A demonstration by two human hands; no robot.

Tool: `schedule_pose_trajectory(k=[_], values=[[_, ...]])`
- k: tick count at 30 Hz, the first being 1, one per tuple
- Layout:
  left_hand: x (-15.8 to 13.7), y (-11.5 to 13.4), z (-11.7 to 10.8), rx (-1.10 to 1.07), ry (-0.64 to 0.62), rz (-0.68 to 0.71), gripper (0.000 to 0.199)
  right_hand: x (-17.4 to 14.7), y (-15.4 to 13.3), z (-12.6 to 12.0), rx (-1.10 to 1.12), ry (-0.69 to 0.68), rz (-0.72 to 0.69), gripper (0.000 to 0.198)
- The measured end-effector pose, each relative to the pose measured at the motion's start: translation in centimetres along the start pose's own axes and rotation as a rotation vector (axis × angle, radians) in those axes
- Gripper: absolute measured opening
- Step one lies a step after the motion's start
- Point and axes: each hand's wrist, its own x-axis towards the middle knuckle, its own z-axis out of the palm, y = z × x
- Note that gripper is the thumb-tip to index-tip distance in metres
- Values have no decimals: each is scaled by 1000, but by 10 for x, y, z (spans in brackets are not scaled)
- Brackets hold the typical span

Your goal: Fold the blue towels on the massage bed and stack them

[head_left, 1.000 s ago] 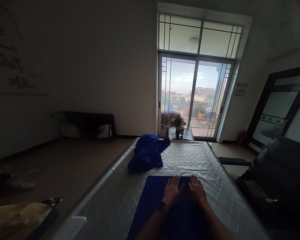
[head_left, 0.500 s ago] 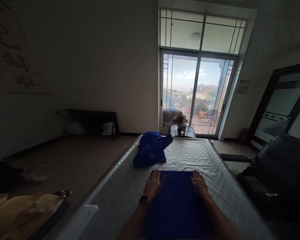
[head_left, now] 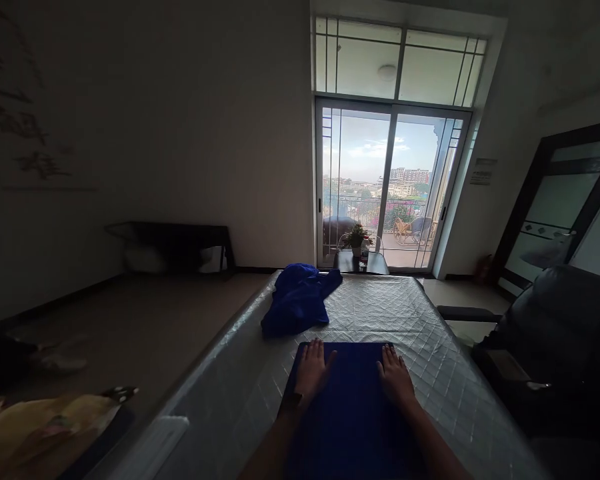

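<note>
A dark blue cloth (head_left: 353, 413), laid out as a flat rectangle, covers the near part of a silvery quilted surface (head_left: 380, 307). My left hand (head_left: 314, 368) lies flat on its far left part, fingers stretched forward and thumb out. On the far right part rests my right hand (head_left: 396, 373), palm down with fingers extended. Neither hand grips anything. Beyond my left hand lies a crumpled blue garment (head_left: 297, 300), apart from the flat cloth. The near end of the flat cloth is dark and runs between my forearms.
A white flat object (head_left: 163, 440) lies at the surface's near left. Yellow cloth (head_left: 45, 433) is at lower left. A dark armchair (head_left: 560, 333) stands at right. Past the far end, a small table (head_left: 375, 263) holds a potted plant (head_left: 355, 239) and a bottle, before glass doors.
My left hand has shifted from the cloth's left edge slightly inward onto it, and more of the cloth's far left corner shows. My right hand also sits a little further in.
</note>
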Motion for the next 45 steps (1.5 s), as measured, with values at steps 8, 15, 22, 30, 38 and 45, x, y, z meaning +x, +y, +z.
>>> schedule_pose_trajectory(k=[8, 15, 22, 30, 38, 45], values=[[-13, 129, 23, -201, -90, 330, 65, -4, 2, -4, -50, -20, -92, 58], [-12, 60, 13, -107, -78, 188, 67, 0, 1, -2, -9, 2, -7, 65], [-18, -47, -8, -7, -67, -24, 80, -1, 0, -2, -26, 14, -28, 65], [-21, -44, -15, -8, -98, -59, 86, -20, -2, -8, -87, 25, -60, 63], [-20, 0, -23, 29, 8, -27, 81, -46, -1, 1, -39, 8, -16, 65], [-41, 128, 4, -173, -75, 345, 69, -48, 0, -3, -77, 11, -68, 61]])
